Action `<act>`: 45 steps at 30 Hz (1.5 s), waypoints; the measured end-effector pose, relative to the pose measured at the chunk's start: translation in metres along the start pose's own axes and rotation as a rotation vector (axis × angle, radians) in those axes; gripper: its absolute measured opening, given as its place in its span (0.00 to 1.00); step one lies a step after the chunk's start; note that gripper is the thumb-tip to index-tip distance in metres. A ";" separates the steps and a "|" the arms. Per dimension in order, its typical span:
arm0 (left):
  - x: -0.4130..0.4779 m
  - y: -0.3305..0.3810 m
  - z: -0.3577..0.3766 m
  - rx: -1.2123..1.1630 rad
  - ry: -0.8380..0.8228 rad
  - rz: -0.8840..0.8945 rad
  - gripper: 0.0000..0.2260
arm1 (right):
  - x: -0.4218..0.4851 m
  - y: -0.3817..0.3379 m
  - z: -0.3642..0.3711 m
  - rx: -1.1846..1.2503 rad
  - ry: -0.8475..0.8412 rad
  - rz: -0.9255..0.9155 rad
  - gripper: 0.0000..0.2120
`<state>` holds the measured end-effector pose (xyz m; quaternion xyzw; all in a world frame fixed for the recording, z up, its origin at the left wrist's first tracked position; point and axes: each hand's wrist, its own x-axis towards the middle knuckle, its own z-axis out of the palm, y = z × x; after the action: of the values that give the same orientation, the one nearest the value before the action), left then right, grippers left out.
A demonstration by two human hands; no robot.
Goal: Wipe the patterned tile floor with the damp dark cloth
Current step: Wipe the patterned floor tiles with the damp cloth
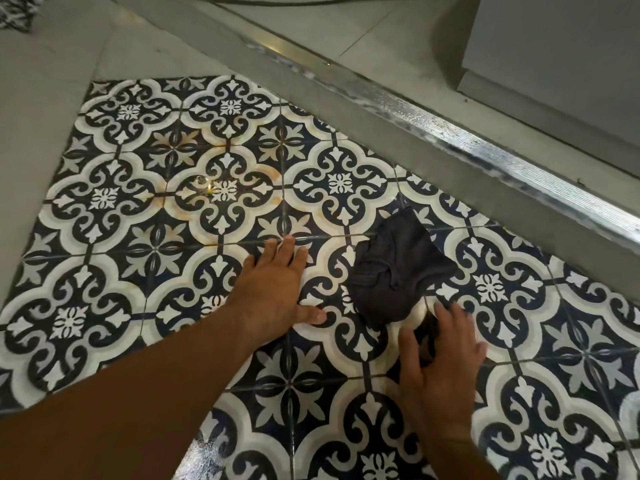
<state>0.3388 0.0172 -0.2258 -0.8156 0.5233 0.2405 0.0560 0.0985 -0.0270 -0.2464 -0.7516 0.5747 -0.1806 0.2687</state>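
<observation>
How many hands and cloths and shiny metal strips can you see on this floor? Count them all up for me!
Hands: 2 (left hand, right hand)
dark cloth: 1
metal strip: 1
Total: 4

Patterned tile floor [225, 150] bordered by plain grey tiles [45, 98]; ribbed metal threshold strip [467, 136] diagonal; grey panel [554, 39] upper right.

One head-worn camera looks steeply down, close above the patterned tile floor [221, 188]. A metal threshold [485, 150] crosses at 2 o'clock.
</observation>
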 end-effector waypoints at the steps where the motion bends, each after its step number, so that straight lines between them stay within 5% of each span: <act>1: 0.000 0.000 0.000 -0.012 -0.004 0.002 0.51 | 0.009 -0.008 0.003 0.015 0.034 -0.029 0.29; 12: -0.001 -0.004 0.006 -0.060 0.057 0.028 0.50 | 0.108 -0.051 0.057 -0.483 -0.171 -0.092 0.34; 18: 0.002 -0.003 0.010 -0.034 0.083 0.026 0.50 | 0.133 -0.025 0.040 -0.547 -0.274 -0.247 0.32; 24: 0.003 -0.004 0.015 -0.049 0.114 0.027 0.51 | 0.188 -0.078 0.077 -0.539 -0.290 -0.302 0.30; 32: 0.000 -0.002 0.010 -0.065 0.085 0.019 0.50 | 0.171 -0.065 0.069 -0.553 -0.405 -0.642 0.27; 41: 0.003 -0.001 0.005 -0.077 -0.001 0.010 0.50 | 0.241 -0.114 0.102 -0.560 -0.345 -0.541 0.27; 45: 0.003 -0.001 0.006 -0.036 -0.020 0.006 0.50 | 0.209 -0.120 0.112 -0.526 -0.404 -0.720 0.27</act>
<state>0.3390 0.0167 -0.2324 -0.8124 0.5207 0.2584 0.0459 0.3128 -0.1830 -0.2698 -0.9650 0.2408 0.0389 0.0962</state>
